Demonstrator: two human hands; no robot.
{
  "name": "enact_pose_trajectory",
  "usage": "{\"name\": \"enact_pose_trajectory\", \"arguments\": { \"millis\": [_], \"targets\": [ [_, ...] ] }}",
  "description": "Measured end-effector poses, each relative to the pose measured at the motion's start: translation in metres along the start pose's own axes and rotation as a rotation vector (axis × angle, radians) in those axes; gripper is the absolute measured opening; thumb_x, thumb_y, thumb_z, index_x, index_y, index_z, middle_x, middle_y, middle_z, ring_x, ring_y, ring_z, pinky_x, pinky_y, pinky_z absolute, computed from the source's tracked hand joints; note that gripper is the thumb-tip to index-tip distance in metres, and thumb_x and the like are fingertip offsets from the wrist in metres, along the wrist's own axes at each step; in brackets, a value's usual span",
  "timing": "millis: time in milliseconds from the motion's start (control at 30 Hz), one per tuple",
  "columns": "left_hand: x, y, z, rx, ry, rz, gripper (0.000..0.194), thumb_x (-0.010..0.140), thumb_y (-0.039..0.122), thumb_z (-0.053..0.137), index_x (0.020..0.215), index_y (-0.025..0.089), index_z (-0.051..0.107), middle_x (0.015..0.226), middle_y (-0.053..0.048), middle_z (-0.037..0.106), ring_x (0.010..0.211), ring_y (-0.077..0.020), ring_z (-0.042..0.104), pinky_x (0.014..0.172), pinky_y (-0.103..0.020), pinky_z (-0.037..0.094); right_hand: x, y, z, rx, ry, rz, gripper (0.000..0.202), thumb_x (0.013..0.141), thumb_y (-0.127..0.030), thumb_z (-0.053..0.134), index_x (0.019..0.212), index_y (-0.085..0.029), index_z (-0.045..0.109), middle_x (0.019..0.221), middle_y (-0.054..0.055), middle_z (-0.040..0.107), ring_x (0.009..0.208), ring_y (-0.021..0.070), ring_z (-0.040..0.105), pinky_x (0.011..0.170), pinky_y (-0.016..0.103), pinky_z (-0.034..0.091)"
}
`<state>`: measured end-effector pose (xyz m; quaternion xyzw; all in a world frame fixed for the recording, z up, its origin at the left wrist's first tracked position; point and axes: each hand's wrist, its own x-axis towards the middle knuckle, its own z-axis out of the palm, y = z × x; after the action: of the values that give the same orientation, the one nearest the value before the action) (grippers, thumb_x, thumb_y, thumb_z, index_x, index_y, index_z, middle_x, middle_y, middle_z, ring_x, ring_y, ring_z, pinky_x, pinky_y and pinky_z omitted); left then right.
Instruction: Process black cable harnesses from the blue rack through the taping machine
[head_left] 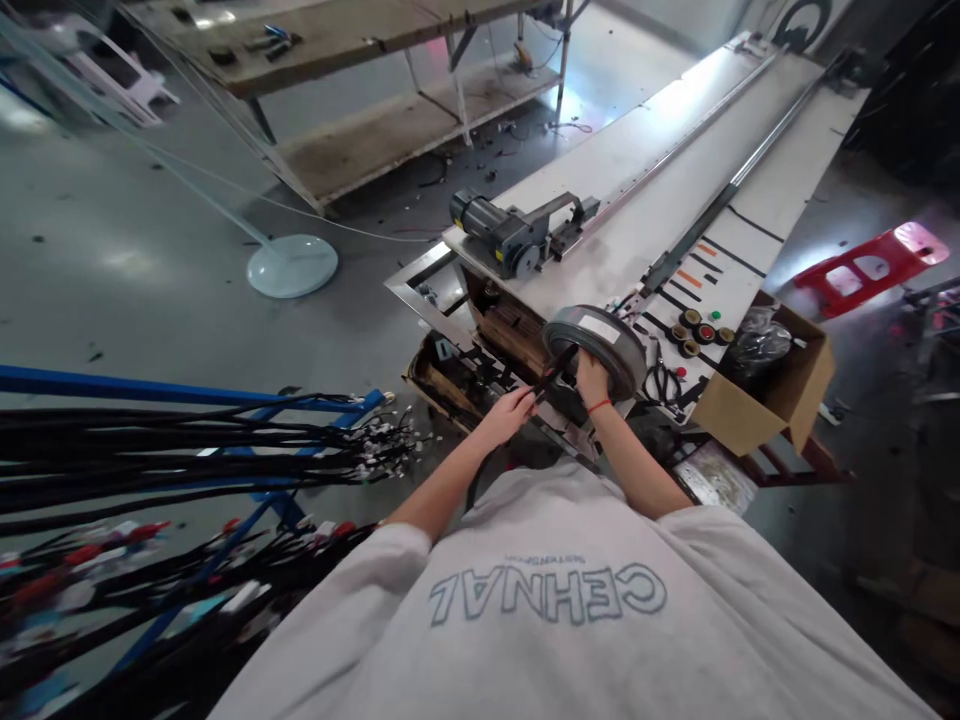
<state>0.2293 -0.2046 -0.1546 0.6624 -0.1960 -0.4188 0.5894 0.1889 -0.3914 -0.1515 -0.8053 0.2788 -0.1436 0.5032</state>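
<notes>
A thick dark grey roll (634,352) with a white label stands tilted at the near end of the long white table (592,270). My right hand (592,376) grips the roll at its near side, its fingertips partly hidden by the rim. A black strip (553,380) runs between the roll and my left hand (516,408), which is closed around it. What kind of material is wound on the roll, I cannot make out. Beyond the roll, a bundle of dark cable (686,245) lies lengthwise along the table.
A motor unit (495,230) sits on the table's left side. Several tape rolls (688,348) and a cardboard box (750,410) are at the right. Black cables hang on a blue rack (247,384) to the left. A red plastic stool (870,270) lies right; a workbench (330,50) stands behind.
</notes>
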Motion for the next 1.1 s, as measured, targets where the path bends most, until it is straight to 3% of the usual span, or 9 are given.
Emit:
{"name": "enact_pose_trajectory", "arguments": {
  "millis": [100, 233, 400, 533, 667, 800, 967, 1100],
  "targets": [
    [0.03, 0.01, 0.017, 0.186, 0.11, 0.154, 0.035, 0.089, 0.045, 0.046, 0.093, 0.014, 0.062, 0.064, 0.001, 0.054, 0.05, -0.0093, 0.042, 0.05, -0.022, 0.034, -0.026, 0.008, -0.004, -0.295, 0.042, -0.074, 0.023, 0.086, -0.028, 0.052, 0.101, -0.014, 0.061, 0.116, 0.018, 0.058, 0.118, 0.0284, 0.049, 0.103, 0.043, 0.034],
    [0.037, 0.015, 0.023, 0.383, 0.195, 0.223, 0.031, 0.093, 0.034, 0.04, 0.099, 0.014, 0.063, 0.069, -0.003, 0.06, 0.061, -0.0137, 0.051, 0.063, -0.025, 0.039, -0.037, 0.018, -0.008, -0.58, -0.059, -0.043, 0.022, 0.078, -0.021, 0.064, 0.097, -0.011, 0.061, 0.111, 0.018, 0.057, 0.108, 0.0276, 0.054, 0.096, 0.04, 0.041],
    [0.031, 0.002, 0.018, 0.447, 0.237, 0.241, 0.035, 0.093, 0.034, 0.041, 0.114, 0.016, 0.062, 0.073, -0.004, 0.064, 0.065, -0.017, 0.056, 0.067, -0.027, 0.042, -0.033, 0.023, -0.011, -0.509, -0.153, -0.071, 0.004, 0.082, -0.019, 0.062, 0.084, -0.016, 0.06, 0.121, 0.011, 0.053, 0.103, 0.0189, 0.057, 0.092, 0.031, 0.044],
    [0.025, -0.009, 0.015, 0.457, 0.261, 0.26, 0.039, 0.092, 0.038, 0.044, 0.12, 0.017, 0.061, 0.074, -0.005, 0.066, 0.066, -0.0192, 0.059, 0.07, -0.028, 0.044, -0.038, 0.022, -0.014, -0.528, -0.126, -0.089, 0.017, 0.083, -0.021, 0.063, 0.099, -0.015, 0.06, 0.122, 0.012, 0.055, 0.105, 0.0214, 0.058, 0.089, 0.033, 0.045],
    [0.016, -0.016, 0.013, 0.521, 0.258, 0.282, 0.041, 0.094, 0.038, 0.041, 0.123, 0.016, 0.059, 0.08, -0.008, 0.069, 0.072, -0.0208, 0.063, 0.074, -0.03, 0.047, -0.041, 0.023, -0.015, -0.543, -0.129, -0.12, 0.006, 0.085, -0.023, 0.061, 0.086, -0.016, 0.06, 0.124, 0.012, 0.056, 0.108, 0.0234, 0.058, 0.09, 0.034, 0.046],
    [0.007, -0.021, 0.01, 0.606, 0.277, 0.271, 0.041, 0.095, 0.035, 0.039, 0.126, 0.015, 0.056, 0.094, -0.01, 0.071, 0.084, -0.0219, 0.067, 0.082, -0.032, 0.049, -0.04, 0.026, -0.013, -0.521, -0.069, -0.112, 0.017, 0.082, -0.022, 0.065, 0.097, -0.017, 0.06, 0.123, 0.012, 0.058, 0.109, 0.0248, 0.058, 0.09, 0.035, 0.046],
    [0.002, -0.027, 0.008, 0.676, 0.266, 0.299, 0.039, 0.096, 0.031, 0.037, 0.129, 0.017, 0.052, 0.111, -0.01, 0.069, 0.093, -0.0201, 0.068, 0.086, -0.031, 0.051, -0.034, 0.029, -0.012, -0.518, -0.082, -0.1, 0.007, 0.08, -0.023, 0.065, 0.079, -0.018, 0.06, 0.116, 0.011, 0.061, 0.102, 0.0242, 0.06, 0.087, 0.035, 0.047],
    [0.001, -0.033, 0.007, 0.698, 0.277, 0.329, 0.039, 0.096, 0.031, 0.038, 0.13, 0.018, 0.051, 0.119, -0.01, 0.067, 0.097, -0.0205, 0.067, 0.09, -0.033, 0.051, -0.031, 0.029, -0.016, -0.452, -0.028, -0.142, 0.013, 0.079, -0.021, 0.062, 0.092, -0.018, 0.062, 0.11, 0.011, 0.062, 0.107, 0.0238, 0.057, 0.093, 0.036, 0.045]
  ]
}}
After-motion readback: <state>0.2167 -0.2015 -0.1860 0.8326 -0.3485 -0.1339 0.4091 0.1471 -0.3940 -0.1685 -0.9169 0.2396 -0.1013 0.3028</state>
